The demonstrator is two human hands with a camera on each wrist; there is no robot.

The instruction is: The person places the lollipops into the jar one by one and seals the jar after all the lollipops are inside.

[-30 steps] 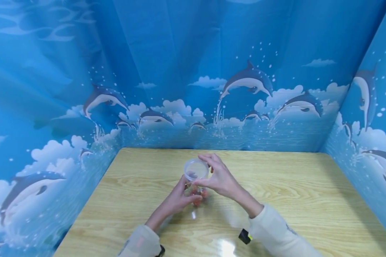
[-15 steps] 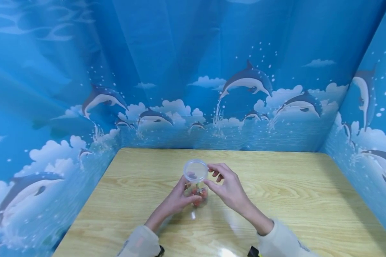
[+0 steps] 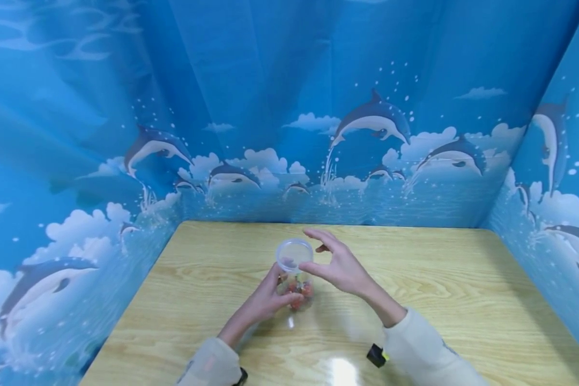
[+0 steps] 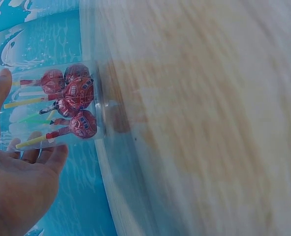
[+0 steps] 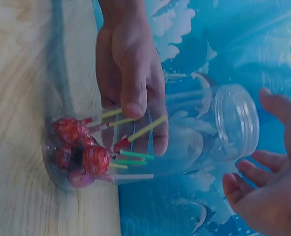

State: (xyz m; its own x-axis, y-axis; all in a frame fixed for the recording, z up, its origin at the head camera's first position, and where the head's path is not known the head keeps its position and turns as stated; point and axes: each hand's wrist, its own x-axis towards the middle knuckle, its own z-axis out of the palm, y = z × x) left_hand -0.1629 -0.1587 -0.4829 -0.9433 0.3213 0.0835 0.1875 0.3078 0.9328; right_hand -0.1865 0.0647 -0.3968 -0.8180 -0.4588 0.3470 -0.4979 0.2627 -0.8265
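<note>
A clear plastic jar [image 5: 189,142] stands upright on the wooden table. Red-wrapped lollipops [image 5: 95,160] lie at its bottom, their yellow, green and white sticks pointing up. On its mouth sits a clear round lid [image 3: 294,255]. My left hand [image 3: 266,299] grips the jar's body from the left side, thumb in front and fingers behind. At the lid's right, my right hand [image 3: 342,268] spreads thumb and fingers apart, the thumb overlapping the rim in the head view. In the right wrist view a gap shows between those fingertips [image 5: 231,182] and the lid [image 5: 239,123].
The light wooden table [image 3: 439,289] reaches around the jar on every side. Blue curtains [image 3: 289,107] printed with dolphins and clouds hang behind it and at both sides. A small black device [image 3: 377,355] hangs by the right sleeve.
My right hand drew back rightward from the lid, then came back over its right edge with thumb and fingers wider apart. The left hand and jar have stayed in place.
</note>
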